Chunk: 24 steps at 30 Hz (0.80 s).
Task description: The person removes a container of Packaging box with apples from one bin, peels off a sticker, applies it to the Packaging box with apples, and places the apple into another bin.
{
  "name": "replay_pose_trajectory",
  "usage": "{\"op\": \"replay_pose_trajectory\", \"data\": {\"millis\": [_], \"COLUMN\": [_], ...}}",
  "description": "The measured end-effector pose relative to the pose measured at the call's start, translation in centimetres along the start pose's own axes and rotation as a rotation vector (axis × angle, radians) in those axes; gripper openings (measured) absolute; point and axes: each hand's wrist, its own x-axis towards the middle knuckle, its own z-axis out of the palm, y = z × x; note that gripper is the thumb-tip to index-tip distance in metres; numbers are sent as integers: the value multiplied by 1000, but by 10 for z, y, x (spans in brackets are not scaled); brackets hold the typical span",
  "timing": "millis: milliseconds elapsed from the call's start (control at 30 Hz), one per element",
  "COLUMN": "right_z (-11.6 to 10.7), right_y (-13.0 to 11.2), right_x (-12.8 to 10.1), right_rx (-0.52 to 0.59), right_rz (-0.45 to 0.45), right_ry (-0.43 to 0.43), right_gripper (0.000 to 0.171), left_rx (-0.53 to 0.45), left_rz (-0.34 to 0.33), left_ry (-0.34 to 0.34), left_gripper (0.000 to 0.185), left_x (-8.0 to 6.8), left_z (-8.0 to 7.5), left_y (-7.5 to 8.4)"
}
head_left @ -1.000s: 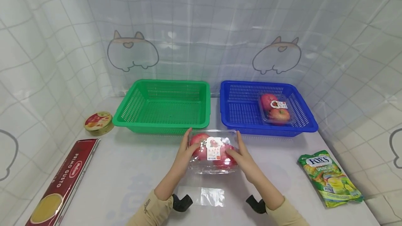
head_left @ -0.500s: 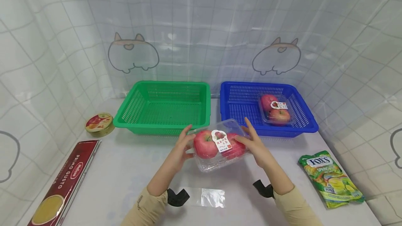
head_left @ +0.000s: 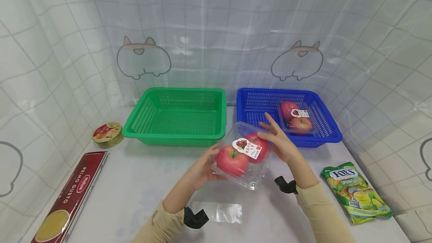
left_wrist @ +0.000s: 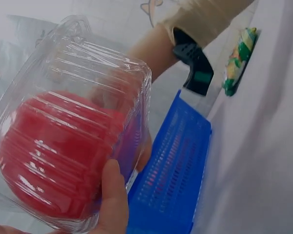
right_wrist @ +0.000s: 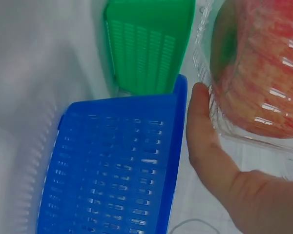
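Note:
A clear plastic pack of red apples (head_left: 233,160) with a white label is held above the table, tilted. My left hand (head_left: 201,170) grips its left end, with a finger (left_wrist: 115,197) pressed on the plastic in the left wrist view. My right hand (head_left: 283,143) is at the pack's right side with its fingers spread and fairly straight. One of its fingers (right_wrist: 200,126) touches the plastic wall in the right wrist view. Behind it stands a blue basket (head_left: 251,98) holding a second apple pack (head_left: 299,125).
A green basket (head_left: 175,138) stands at back left. Left of it are a round gold tin (head_left: 107,134) and a long red pasta box (head_left: 72,198). A green candy bag (head_left: 356,192) lies at right. A clear strip (head_left: 228,213) lies at the table's front.
The apple pack was lifted and turned, its label now slanting down to the right. My right hand has loosened and spread its fingers. The baskets have stayed put.

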Motion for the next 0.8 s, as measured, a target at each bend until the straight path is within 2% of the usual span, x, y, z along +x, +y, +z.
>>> {"op": "replay_pose_trajectory", "data": {"millis": [200,367,600,700,800], "right_z": [-2,1,19,30,38], "right_y": [-3,-4,-6,-3,-1], "right_x": [6,5,-22,-33,-40], "right_rx": [0,-2,-123,-152,-122], "right_rz": [-11,-10,-1,11,19], "right_ry": [-11,34,194,204,183], "right_gripper": [77,71,69,70,70], "left_rx": [15,0,2,16,31], "left_rz": [10,43,129,176,211], "left_ry": [-53,-53,22,76,110], "left_gripper": [74,73,72,72,72], "left_x": [2,4,16,24,32], "left_z": [5,9,11,13,16], "left_y": [-1,0,-1,-1,0]}}
